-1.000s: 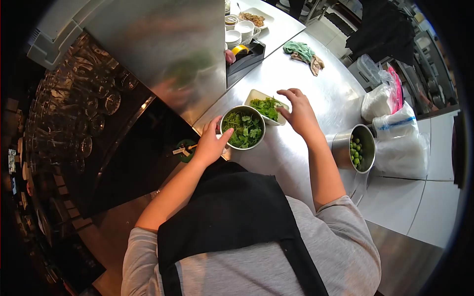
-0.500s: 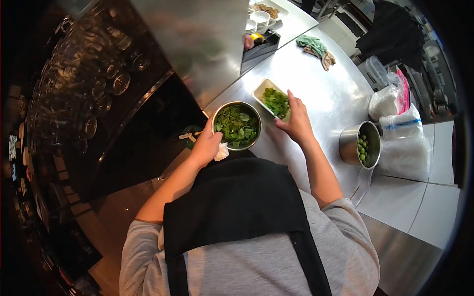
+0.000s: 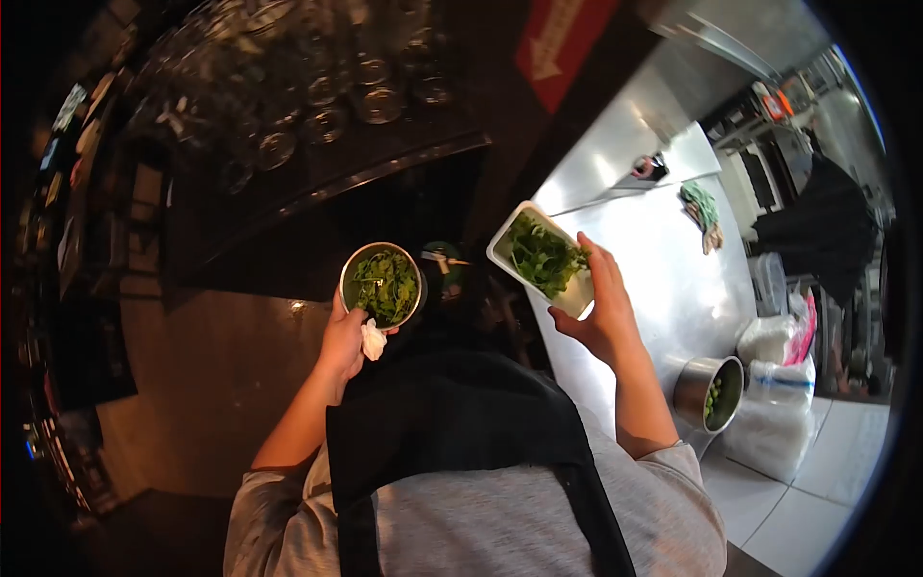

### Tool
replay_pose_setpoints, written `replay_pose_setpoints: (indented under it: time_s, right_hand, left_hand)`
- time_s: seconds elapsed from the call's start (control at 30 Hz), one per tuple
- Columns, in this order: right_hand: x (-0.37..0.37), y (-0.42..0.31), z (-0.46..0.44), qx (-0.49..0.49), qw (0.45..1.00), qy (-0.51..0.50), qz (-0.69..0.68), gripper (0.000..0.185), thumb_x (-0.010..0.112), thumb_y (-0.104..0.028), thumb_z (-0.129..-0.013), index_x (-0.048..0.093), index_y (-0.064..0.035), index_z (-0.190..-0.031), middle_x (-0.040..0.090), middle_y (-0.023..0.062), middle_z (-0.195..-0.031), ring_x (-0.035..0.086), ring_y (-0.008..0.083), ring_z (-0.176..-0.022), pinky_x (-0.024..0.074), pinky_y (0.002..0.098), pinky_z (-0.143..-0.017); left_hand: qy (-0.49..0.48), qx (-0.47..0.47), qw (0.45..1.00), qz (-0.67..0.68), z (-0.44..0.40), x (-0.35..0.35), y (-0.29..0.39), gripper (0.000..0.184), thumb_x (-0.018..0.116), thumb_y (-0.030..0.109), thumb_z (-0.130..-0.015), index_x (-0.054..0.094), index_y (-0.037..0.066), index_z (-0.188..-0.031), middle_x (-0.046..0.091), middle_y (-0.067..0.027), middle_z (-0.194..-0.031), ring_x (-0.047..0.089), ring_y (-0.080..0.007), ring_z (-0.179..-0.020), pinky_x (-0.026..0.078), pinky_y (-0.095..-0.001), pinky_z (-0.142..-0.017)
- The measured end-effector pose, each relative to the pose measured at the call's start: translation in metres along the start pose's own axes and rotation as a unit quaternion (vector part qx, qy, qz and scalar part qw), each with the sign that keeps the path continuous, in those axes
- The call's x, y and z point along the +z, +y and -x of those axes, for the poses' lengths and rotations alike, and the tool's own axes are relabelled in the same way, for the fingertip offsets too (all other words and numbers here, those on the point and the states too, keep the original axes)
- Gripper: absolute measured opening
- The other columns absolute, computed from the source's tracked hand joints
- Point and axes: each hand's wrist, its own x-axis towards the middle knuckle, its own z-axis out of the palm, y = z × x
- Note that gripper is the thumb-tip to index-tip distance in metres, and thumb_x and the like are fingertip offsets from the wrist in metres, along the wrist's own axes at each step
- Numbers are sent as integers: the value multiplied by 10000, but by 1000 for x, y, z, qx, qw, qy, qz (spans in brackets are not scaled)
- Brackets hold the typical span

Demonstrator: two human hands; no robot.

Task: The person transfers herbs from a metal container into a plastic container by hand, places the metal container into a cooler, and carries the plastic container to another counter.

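As RH (image 3: pixel 608 322) grips tray (image 3: pixel 576 296), long axis diag., pointing far-L

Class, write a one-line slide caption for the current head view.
The left hand holds a round container of leafy greens, while the right hand holds a pale rectangular tray of more greens.

Round bowl (image 3: pixel 353 267) — away from counter (image 3: pixel 663 279), white tray (image 3: pixel 576 295) — farther off

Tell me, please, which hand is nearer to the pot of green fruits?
Right. The right hand holds the tray, up and left of the pot in the picture; the left hand holds the bowl, much farther left.
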Motion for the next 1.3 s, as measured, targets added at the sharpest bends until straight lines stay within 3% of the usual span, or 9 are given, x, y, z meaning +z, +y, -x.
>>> replay_pose_setpoints:
  time_s: [0.27,0.33,0.53,0.6,0.73,0.8,1.07,1.2,1.3]
  right_hand:
    - [89,-141,-41,-202,978,50,-19,833,751,-42,-587,396,-32,-1341,461,196,-1269,460,370,-1153,395,413,-975]
    - [129,-173,-43,-250,965,63,-38,800,749,-61,-593,411,-29,-1317,469,204,-1252,470,380,-1139,405,416,-959]
    - [254,-299,-39,-231,943,-240,-4,733,753,-209,-638,437,-102,-1291,536,178,-1095,559,373,-999,469,410,-857]
    - [286,-322,-40,-247,926,-283,25,726,740,-270,-663,430,-130,-1305,541,177,-1045,574,386,-946,482,423,-813]
    - [337,-358,-56,-233,916,-326,23,762,733,-309,-685,385,-138,-1342,529,188,-1052,579,392,-930,492,429,-786]
    - [360,-371,-68,-237,912,-333,20,774,732,-308,-691,368,-133,-1351,523,194,-1058,582,393,-933,495,431,-785]
    - [467,-444,-179,-262,921,-287,-23,833,751,-276,-665,346,-100,-1372,510,188,-1103,553,376,-1000,475,416,-832]
    - [536,-489,-257,-330,911,-246,9,842,738,-291,-680,332,-28,-1369,503,203,-1100,551,370,-1004,478,424,-844]
    - [573,-543,-310,-379,889,-254,-25,869,751,-248,-680,302,-8,-1385,488,211,-1128,543,372,-1012,465,420,-868]
  left_hand:
    - [100,75,986,110,78,-129,16,542,313,-19,-870,235,154,-1378,411,-196,-1304,561,-348,-1053,558,-456,-788]
    - [139,88,980,115,99,-174,19,556,310,-30,-865,210,147,-1383,441,-201,-1278,601,-358,-1004,586,-431,-704]
    - [222,122,952,172,190,-349,21,597,382,0,-864,199,165,-1409,469,-177,-1237,592,-354,-998,580,-458,-720]
    - [319,100,942,34,209,-404,4,584,404,29,-857,219,155,-1397,470,-178,-1227,590,-346,-1001,566,-488,-762]
    - [320,136,897,274,237,-447,10,528,392,35,-847,261,126,-1351,469,-191,-1213,595,-331,-901,553,-471,-767]
    - [332,81,897,279,239,-473,10,518,374,23,-846,254,125,-1340,462,-195,-1206,588,-343,-893,547,-481,-787]
    - [380,161,841,351,192,-581,39,492,370,57,-872,292,151,-1349,449,-167,-1244,556,-350,-994,521,-513,-826]
    - [438,117,808,376,179,-664,52,404,361,86,-887,356,42,-1289,524,-164,-1145,604,-331,-871,535,-452,-727]
    - [455,206,803,327,167,-688,117,463,361,46,-845,293,23,-1303,505,-231,-1140,611,-344,-880,565,-456,-727]
